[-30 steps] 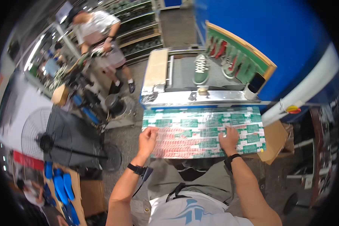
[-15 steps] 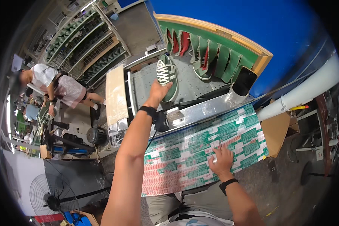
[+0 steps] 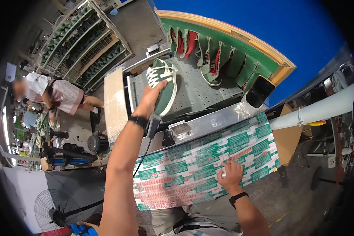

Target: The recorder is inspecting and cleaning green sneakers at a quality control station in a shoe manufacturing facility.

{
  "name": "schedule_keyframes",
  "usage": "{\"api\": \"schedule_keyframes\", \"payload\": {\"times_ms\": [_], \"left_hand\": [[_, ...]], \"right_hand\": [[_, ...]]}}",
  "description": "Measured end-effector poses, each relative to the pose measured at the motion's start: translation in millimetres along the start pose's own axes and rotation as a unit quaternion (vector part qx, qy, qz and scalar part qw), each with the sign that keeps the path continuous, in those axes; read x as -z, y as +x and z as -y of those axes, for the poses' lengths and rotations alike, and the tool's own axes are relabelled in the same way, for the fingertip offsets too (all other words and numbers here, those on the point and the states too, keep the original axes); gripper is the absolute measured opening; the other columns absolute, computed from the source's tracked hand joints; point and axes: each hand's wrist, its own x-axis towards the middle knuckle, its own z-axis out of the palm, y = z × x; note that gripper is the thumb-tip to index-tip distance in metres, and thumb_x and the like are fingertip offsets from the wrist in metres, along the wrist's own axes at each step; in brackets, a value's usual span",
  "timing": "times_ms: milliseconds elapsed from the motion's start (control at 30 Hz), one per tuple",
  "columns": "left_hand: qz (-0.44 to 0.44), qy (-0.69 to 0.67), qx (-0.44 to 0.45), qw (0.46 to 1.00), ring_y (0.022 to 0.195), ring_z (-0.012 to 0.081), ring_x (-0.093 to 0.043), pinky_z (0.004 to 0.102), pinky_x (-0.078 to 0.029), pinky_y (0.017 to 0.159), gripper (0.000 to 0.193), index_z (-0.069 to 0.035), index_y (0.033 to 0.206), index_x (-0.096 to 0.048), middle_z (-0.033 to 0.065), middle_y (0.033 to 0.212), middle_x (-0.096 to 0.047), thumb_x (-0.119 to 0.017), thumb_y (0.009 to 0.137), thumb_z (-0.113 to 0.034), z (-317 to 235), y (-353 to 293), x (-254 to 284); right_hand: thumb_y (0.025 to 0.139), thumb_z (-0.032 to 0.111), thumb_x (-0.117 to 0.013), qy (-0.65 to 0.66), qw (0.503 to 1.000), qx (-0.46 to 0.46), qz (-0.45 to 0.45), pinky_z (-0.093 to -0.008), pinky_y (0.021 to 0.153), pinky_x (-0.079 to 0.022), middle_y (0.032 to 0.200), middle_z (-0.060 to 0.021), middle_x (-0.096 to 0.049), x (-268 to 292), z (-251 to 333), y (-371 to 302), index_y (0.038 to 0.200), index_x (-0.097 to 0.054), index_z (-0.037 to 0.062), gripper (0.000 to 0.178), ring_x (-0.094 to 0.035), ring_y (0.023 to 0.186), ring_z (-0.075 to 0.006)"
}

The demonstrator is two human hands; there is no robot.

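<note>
A green sneaker (image 3: 167, 94) with white laces and a white sole edge is in my left hand (image 3: 149, 96), its fingers wrapped round the laced side. The shoe is tipped partly on its side over the grey perforated conveyor bed (image 3: 188, 84). A second green sneaker (image 3: 211, 77) stands farther right, partly hidden by hanging green and red cloth strips (image 3: 224, 61). My right hand (image 3: 231, 173) rests on a board (image 3: 200, 165) covered in green, white and red tape. Its fingers are curled round a small whitish thing, too small to name.
A black phone (image 3: 260, 91) leans at the metal frame on the right. Beyond it runs a thick white pipe (image 3: 318, 112). A fan (image 3: 56, 212) stands at lower left. Another person (image 3: 59, 92) is at the left, near a rack of shoes (image 3: 82, 47).
My left hand has brought the sneaker nearer and left, turning it so more of its side shows. The right hand stays on the board. The whole view has shifted slightly.
</note>
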Motion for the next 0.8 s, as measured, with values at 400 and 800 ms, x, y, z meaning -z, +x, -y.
{"api": "schedule_keyframes", "payload": {"times_ms": [400,800], "left_hand": [[-0.257,0.156,-0.086,0.95,0.109,0.025,-0.076,0.0395,-0.06,0.097,0.068,0.0,0.137,-0.056,0.0144,0.121,-0.078,-0.094,0.085,-0.023,149,-424,26],[-0.313,0.36,-0.245,0.844,0.102,0.0392,-0.067,0.0519,-0.054,0.088,0.044,-0.003,0.122,-0.065,0.016,0.109,-0.068,-0.089,0.089,-0.022,206,-471,26]], "right_hand": [[0.08,0.018,-0.073,0.024,0.999,0.018,-0.028,-0.0545,0.102,-0.046,0.113,-0.0158,-0.064,2,5,-6,0.112,-0.071,0.0097,0.033,-0.061,0.112,-0.041],[0.079,0.03,-0.083,-0.009,0.994,0.097,0.049,-0.0609,0.109,-0.045,0.13,-0.0248,-0.061,20,-3,-21,0.144,-0.059,0.0032,0.075,-0.057,0.126,-0.0491]]}}
